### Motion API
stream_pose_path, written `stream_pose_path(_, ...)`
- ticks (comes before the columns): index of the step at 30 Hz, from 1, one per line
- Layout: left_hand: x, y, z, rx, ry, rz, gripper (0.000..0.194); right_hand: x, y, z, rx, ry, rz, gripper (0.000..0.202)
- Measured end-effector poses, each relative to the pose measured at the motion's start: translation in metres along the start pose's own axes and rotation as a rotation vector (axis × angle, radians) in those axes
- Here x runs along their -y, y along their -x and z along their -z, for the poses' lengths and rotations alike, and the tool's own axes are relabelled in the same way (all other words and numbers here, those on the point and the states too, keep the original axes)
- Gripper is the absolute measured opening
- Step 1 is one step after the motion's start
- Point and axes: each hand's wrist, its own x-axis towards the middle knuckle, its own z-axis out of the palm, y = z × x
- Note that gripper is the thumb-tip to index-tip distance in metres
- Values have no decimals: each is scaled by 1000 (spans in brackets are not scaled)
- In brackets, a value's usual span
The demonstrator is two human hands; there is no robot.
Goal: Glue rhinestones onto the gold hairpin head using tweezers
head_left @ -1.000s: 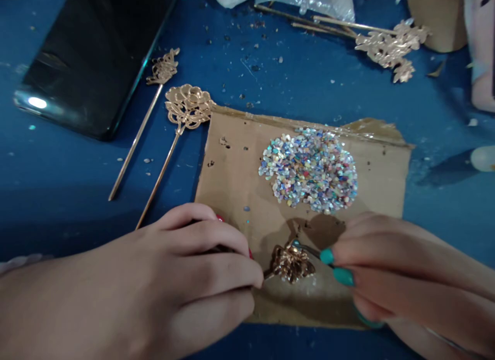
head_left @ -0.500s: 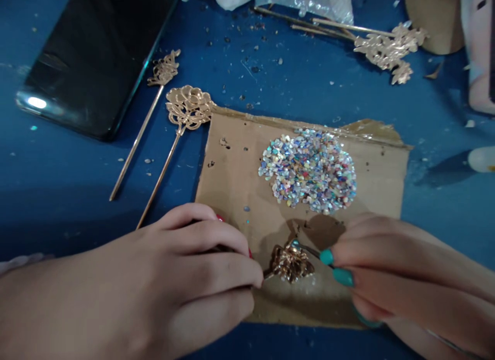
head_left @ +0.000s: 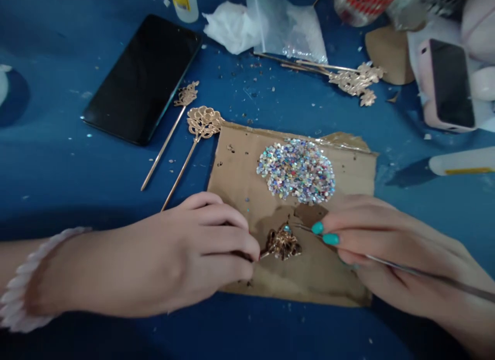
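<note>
My left hand (head_left: 209,246) is closed on the stem of a gold hairpin (head_left: 284,244), with most of the stem hidden under the fingers. The hairpin's flower-shaped head rests over a piece of cardboard (head_left: 328,277), and a small blue-green chip (head_left: 286,228) sits near its upper edge. In my right hand (head_left: 371,241) are thin metal tweezers (head_left: 410,270), pinched between the fingers. Their tips point left, just beside the hairpin head, apart from it; nothing shows between them. On the cardboard above both hands lies a pile of shiny coloured chips (head_left: 297,172).
Two more gold hairpins (head_left: 204,121) lie left of the cardboard, beside a black phone (head_left: 143,81). Behind are crumpled tissue (head_left: 232,27), a clear plastic bag (head_left: 288,27) and several hairpins (head_left: 353,80). A pink device (head_left: 448,86) and a white bottle (head_left: 464,161) lie at right.
The view has drawn back and shows more of the table. The tweezers' tips have moved off the hairpin head to the right, and the blue-green chip stays on it. My left hand keeps its hold.
</note>
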Motion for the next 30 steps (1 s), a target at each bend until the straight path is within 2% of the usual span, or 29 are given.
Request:
stream_pose_path(2,0,-1,3,27,-20,-33,22,-4,-7,-5,-40,28,112,17)
stream_pose_path(5,0,-3,2,0,-92,-66,22,-8,-11,-15,-216,37,128,17)
stream_pose_path(8,1,-3,-1,-15,-155,-94,20,-10,-10,-23,-317,83,120,15)
stream_pose_path(13,5,-3,-7,-46,-263,-164,16,-16,-6,-28,-431,171,130,9)
stream_pose_path(14,5,-3,-7,-75,-289,-187,17,-19,-4,-28,-444,188,133,10)
stream_pose_path(19,8,-4,-6,-74,-375,-260,19,-41,6,-23,-511,292,182,9)
stream_pose_path(22,12,-5,-5,-67,-407,-288,20,-52,8,-21,-507,348,256,7)
stream_pose_path(24,14,-6,-5,-65,-424,-300,20,-57,8,-21,-479,390,289,13)
stream_pose_path(30,19,-8,-4,-53,-459,-328,16,-70,7,-22,-310,508,410,23)
